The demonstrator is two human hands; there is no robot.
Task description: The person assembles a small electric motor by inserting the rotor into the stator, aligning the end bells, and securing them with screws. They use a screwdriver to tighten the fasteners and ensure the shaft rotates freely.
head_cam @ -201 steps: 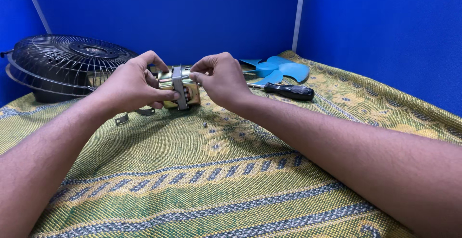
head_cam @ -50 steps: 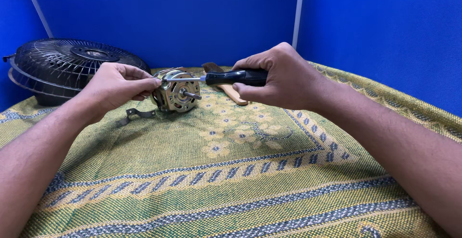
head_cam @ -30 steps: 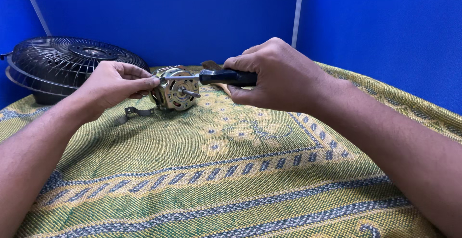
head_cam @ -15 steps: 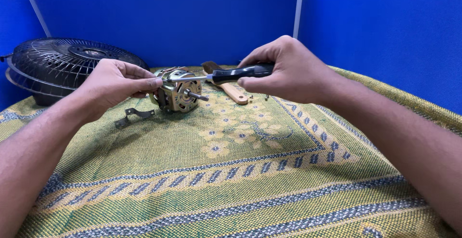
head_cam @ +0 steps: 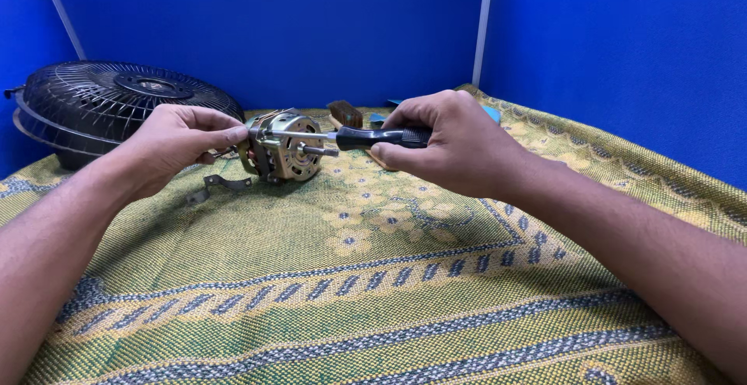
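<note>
A small metal fan motor [head_cam: 286, 148] with a short shaft sits on the green and yellow patterned cloth [head_cam: 350, 291]. My left hand [head_cam: 175, 140] grips its left side. My right hand [head_cam: 447, 142] holds a black-handled screwdriver [head_cam: 373, 137] level, with its metal shank reaching left to the top of the motor. A bent metal bracket [head_cam: 218, 186] lies on the cloth just below my left hand.
A black wire fan guard [head_cam: 101, 105] stands at the back left. A brush with a wooden handle [head_cam: 344, 112] and a bit of a light blue fan blade [head_cam: 492, 112] lie behind my right hand. Blue panels wall in the back and right.
My right hand picked up the screwdriver and brought its tip to the motor. Over the last second the hand and screwdriver shifted slightly; the left hand kept hold of the motor.
</note>
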